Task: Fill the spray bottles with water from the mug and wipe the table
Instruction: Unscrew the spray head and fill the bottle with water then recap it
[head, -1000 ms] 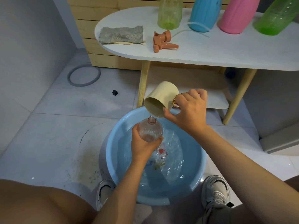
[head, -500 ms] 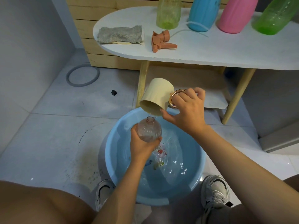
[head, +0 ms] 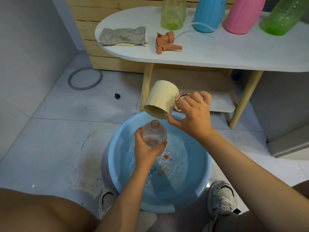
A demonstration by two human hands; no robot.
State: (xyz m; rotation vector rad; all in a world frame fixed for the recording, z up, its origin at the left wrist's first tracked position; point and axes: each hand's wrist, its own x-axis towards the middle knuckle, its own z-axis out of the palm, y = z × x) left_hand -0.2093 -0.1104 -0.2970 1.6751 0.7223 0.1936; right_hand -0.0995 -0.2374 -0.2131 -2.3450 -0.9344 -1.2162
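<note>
My left hand grips a clear ribbed spray bottle with no cap, held over the blue basin of water. My right hand holds a cream mug by its gold ring handle, thumb at the rim. The mug is tipped mouth down just above the bottle's open neck, slightly apart from it. An orange spray head with a clear tube lies on the white table. A grey cloth lies at the table's left end.
Yellow-green, blue, pink and green bottles stand at the table's back. A grey ring and a small black cube lie on the tiled floor. My knees and shoes flank the basin.
The mug has lifted and tipped further mouth down, away from the bottle's neck. The thin stream of water seen earlier is gone. My left hand still holds the bottle over the basin.
</note>
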